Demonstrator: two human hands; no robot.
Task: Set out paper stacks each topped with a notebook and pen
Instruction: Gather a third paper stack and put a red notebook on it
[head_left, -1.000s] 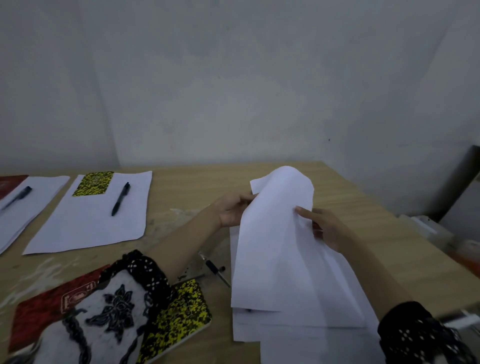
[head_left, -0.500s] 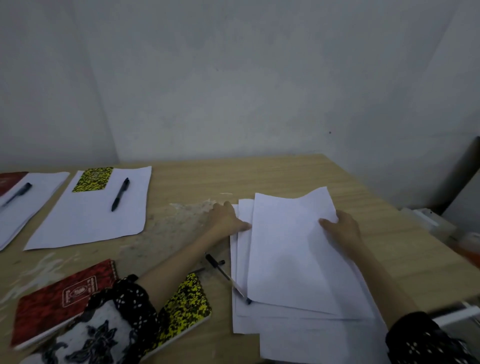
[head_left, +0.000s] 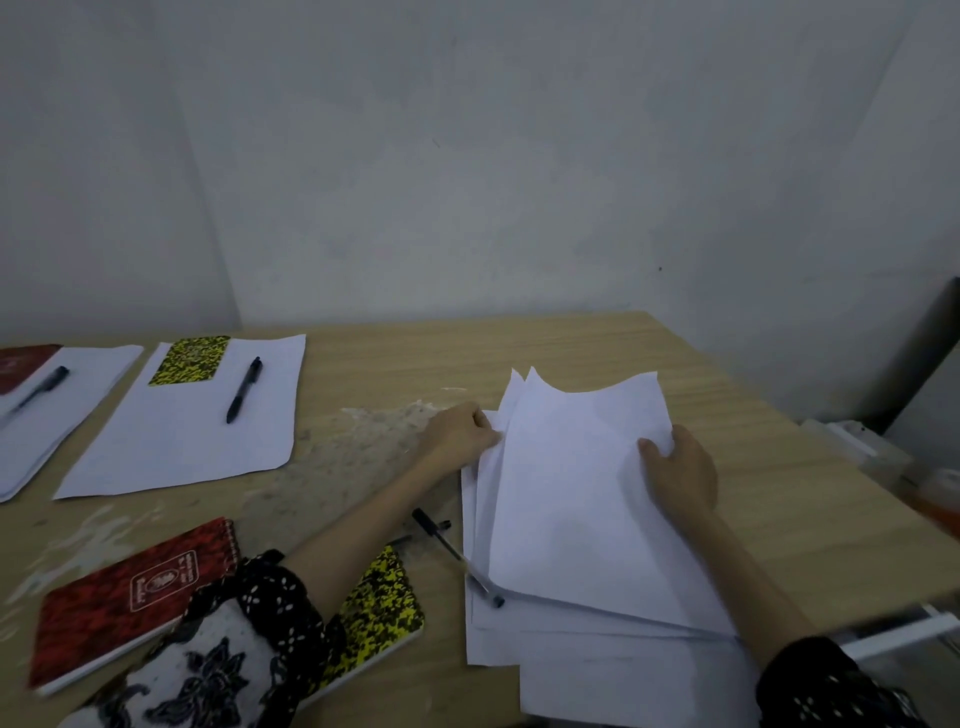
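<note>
Four notebooks (head_left: 134, 597), three pens (head_left: 244, 389).

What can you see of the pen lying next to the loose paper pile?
The pen is a slim stick pen with a black cap and clip at its far end, a clear-looking barrel and a dark tip near the viewer. It lies flat on the wooden table, angled diagonally, its near end resting on or under the left edge of the loose paper pile. Neither of the hands touches it.

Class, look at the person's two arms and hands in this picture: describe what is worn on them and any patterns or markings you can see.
Both hands, left hand and right hand, are bare: no gloves, and no rings or watch are visible. The forearms are uncovered. The left sleeve is black with small white dots, above white fabric with black floral print. The right sleeve is black with white dots.
</note>
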